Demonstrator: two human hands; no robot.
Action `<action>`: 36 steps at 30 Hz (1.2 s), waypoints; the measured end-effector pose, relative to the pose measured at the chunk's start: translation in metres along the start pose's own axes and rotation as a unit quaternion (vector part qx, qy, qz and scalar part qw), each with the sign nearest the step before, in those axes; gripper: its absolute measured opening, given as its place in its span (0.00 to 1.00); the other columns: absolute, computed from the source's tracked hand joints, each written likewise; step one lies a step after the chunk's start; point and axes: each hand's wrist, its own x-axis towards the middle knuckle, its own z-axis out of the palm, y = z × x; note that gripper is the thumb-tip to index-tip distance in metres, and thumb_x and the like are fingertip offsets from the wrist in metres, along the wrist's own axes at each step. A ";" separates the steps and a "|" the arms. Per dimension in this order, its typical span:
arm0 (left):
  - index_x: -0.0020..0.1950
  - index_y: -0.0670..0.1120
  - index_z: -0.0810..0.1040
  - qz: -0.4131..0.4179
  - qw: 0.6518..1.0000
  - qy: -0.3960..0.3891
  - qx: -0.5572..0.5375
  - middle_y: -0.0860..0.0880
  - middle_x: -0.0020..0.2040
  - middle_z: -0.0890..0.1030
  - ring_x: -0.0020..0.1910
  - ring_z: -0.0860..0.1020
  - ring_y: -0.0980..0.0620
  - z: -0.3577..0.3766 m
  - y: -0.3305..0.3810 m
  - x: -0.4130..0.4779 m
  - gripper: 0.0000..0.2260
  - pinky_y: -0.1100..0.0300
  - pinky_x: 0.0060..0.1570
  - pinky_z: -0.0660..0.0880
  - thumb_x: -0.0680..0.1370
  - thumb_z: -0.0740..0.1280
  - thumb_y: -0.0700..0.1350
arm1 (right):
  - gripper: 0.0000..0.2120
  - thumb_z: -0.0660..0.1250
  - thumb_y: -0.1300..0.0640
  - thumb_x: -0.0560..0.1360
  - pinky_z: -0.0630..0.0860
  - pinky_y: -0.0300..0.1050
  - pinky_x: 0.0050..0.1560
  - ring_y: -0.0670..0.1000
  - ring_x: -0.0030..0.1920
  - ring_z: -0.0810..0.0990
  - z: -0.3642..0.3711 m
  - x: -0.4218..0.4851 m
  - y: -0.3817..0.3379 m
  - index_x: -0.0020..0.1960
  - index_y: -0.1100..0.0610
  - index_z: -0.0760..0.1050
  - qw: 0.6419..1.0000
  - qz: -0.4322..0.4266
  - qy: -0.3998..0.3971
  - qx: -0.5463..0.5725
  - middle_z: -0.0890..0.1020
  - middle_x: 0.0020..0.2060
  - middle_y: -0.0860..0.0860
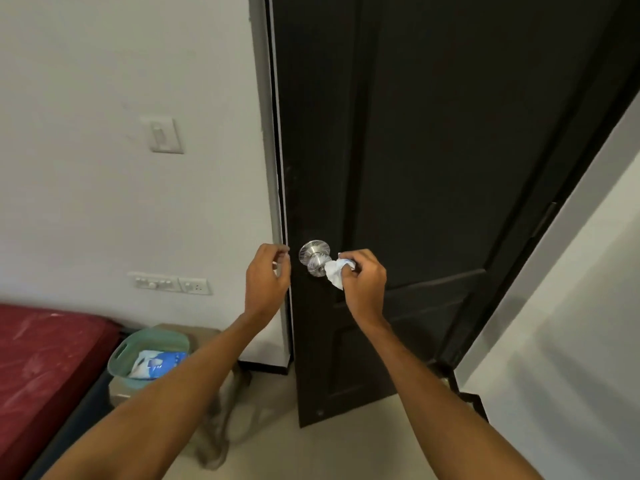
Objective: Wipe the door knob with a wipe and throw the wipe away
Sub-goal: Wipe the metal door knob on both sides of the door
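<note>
Head view: right hand (pixel 363 275) pinches crumpled white wipe (pixel 335 273) against round silver metal door knob (pixel 313 258), rubbing it. Left hand (pixel 268 275) half-curled, empty, beside edge of dark door (pixel 433 150), probably steadying it.

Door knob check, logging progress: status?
Right hand shut on wipe, pressed against door knob. Left hand beside door edge, apparently empty. Nothing in the way.

We see a pale floor (pixel 346 452) carrying a red mattress (pixel 41 368) at the left. Just beside it a green basket (pixel 117 358) sits on a cardboard box (pixel 116 393), and a packet (pixel 152 363) lies in the basket.
</note>
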 end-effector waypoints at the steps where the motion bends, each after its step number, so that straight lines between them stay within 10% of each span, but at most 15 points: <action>1: 0.58 0.47 0.78 0.002 1.000 -0.006 0.005 0.55 0.51 0.78 0.47 0.77 0.63 0.002 0.005 -0.003 0.06 0.73 0.47 0.72 0.81 0.66 0.42 | 0.11 0.65 0.69 0.72 0.77 0.29 0.44 0.46 0.48 0.82 0.000 0.002 0.002 0.50 0.62 0.83 1.000 -0.006 -0.010 -0.003 0.83 0.48 0.52; 15: 0.60 0.49 0.78 -0.054 0.998 -0.010 0.001 0.53 0.57 0.80 0.51 0.79 0.55 0.034 0.023 -0.018 0.10 0.66 0.49 0.77 0.79 0.70 0.44 | 0.10 0.67 0.69 0.74 0.83 0.41 0.46 0.51 0.49 0.84 0.009 0.037 0.024 0.53 0.61 0.83 0.999 0.012 -0.028 -0.010 0.85 0.47 0.54; 21: 0.60 0.49 0.79 -0.066 0.997 0.036 0.020 0.54 0.56 0.79 0.51 0.80 0.56 0.054 0.031 -0.018 0.10 0.66 0.47 0.78 0.79 0.70 0.44 | 0.10 0.66 0.67 0.79 0.81 0.38 0.51 0.50 0.52 0.83 0.027 0.040 0.038 0.57 0.64 0.83 0.985 -0.108 -0.136 -0.008 0.83 0.53 0.56; 31: 0.62 0.48 0.79 -0.133 0.985 0.105 0.022 0.54 0.57 0.80 0.50 0.80 0.60 0.065 0.035 -0.037 0.11 0.74 0.43 0.75 0.81 0.67 0.40 | 0.10 0.68 0.64 0.78 0.76 0.29 0.54 0.42 0.56 0.79 0.032 0.026 0.049 0.58 0.59 0.83 0.987 -0.027 -0.111 0.110 0.81 0.55 0.48; 34: 0.63 0.47 0.78 -0.167 0.979 0.115 0.016 0.53 0.57 0.80 0.50 0.80 0.60 0.063 0.028 -0.041 0.11 0.75 0.44 0.75 0.81 0.66 0.39 | 0.10 0.69 0.66 0.77 0.80 0.39 0.55 0.47 0.55 0.82 0.037 0.020 0.055 0.57 0.60 0.83 0.969 0.123 -0.079 0.201 0.83 0.53 0.50; 36: 0.64 0.47 0.78 -0.207 0.972 0.109 -0.007 0.52 0.57 0.81 0.51 0.80 0.57 0.064 0.024 -0.043 0.12 0.73 0.45 0.77 0.81 0.66 0.40 | 0.10 0.68 0.68 0.78 0.83 0.46 0.53 0.51 0.53 0.85 0.039 0.016 0.057 0.55 0.59 0.83 0.896 0.308 -0.075 0.310 0.85 0.50 0.53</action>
